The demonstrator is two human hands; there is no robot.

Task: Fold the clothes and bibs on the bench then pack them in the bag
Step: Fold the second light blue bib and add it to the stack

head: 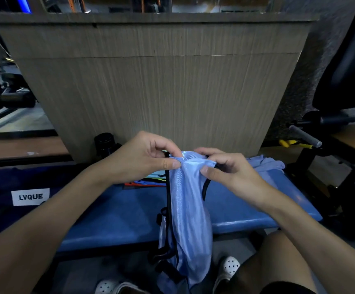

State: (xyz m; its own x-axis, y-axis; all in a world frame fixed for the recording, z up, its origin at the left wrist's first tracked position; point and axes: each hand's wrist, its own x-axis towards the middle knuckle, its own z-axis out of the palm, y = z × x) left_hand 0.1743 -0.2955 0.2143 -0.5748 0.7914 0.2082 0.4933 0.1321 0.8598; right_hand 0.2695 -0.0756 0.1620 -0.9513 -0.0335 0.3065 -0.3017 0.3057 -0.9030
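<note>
Head view, the hands: A person seated at a blue padded bench (117, 217) holds a pale blue bib (190, 211) up by its top edge, both forearms reaching in from the bottom corners.
Left hand (146, 160): Thumb and curled forefinger pinch the left side of the bib's bunched top, beside its black trim; the other fingers are curled in above.
Right hand (231, 172): Thumb and bent fingers pinch the right side of the same top edge, with a black strap looping down just under the hand.
The bib: Shiny mesh cloth edged in black, gathered narrow between the two hands and hanging straight down in front of the bench's near edge, its lower end between the person's knees.
Folded pile (151, 181): A low stack of flat, many-coloured pieces lies on the bench behind the bib, partly hidden by the left hand.
Loose garment (265, 164): A pale blue cloth lies crumpled at the bench's far right end, behind the right hand.
The bag (0, 183): Dark blue, at the left end of the bench, bearing a white label (30, 196) that reads LVQUE; whether it is open cannot be told.
Surroundings: A wood-grain panel (157, 81) stands upright behind the bench, a black container (104, 143) at its foot.
On the floor: A white perforated clog (228, 267) shows below the right knee.
</note>
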